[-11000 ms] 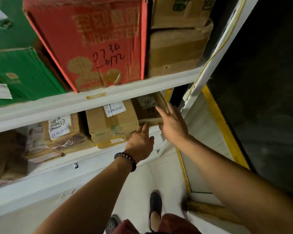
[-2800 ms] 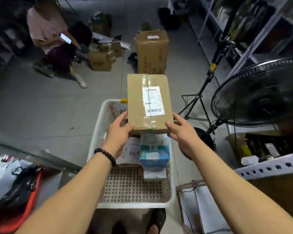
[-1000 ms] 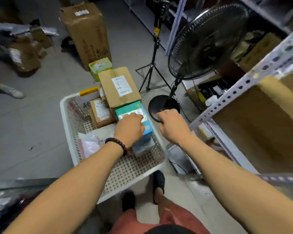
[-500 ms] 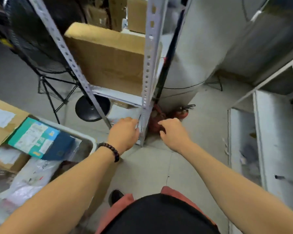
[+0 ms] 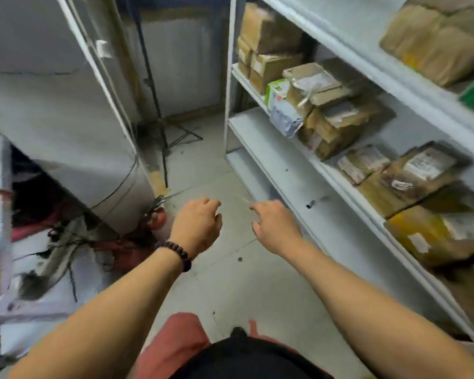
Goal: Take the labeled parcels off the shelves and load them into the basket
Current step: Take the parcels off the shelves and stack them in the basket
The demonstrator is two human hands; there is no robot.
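Note:
A white shelf unit (image 5: 279, 157) runs along the right, with several brown cardboard parcels on it. One labeled parcel (image 5: 424, 166) lies on the middle shelf at the right, and a stack of brown parcels (image 5: 331, 116) with a grey bag (image 5: 285, 119) sits further back. My left hand (image 5: 196, 225), with a bead bracelet, hangs over the floor, fingers loosely curled, holding nothing. My right hand (image 5: 275, 225) is beside it, close to the lower shelf's edge, also holding nothing. The basket is out of view.
A grey cabinet (image 5: 66, 132) stands at the left with a black stand pole (image 5: 153, 105) behind it. Cables and red items (image 5: 126, 242) lie on the floor at its foot. Grey floor (image 5: 230, 283) stretches between cabinet and shelves.
My view has swung from the basket and the metal rack round to the white shelves on the right. Both hands hold nothing after letting the parcel go in the basket.

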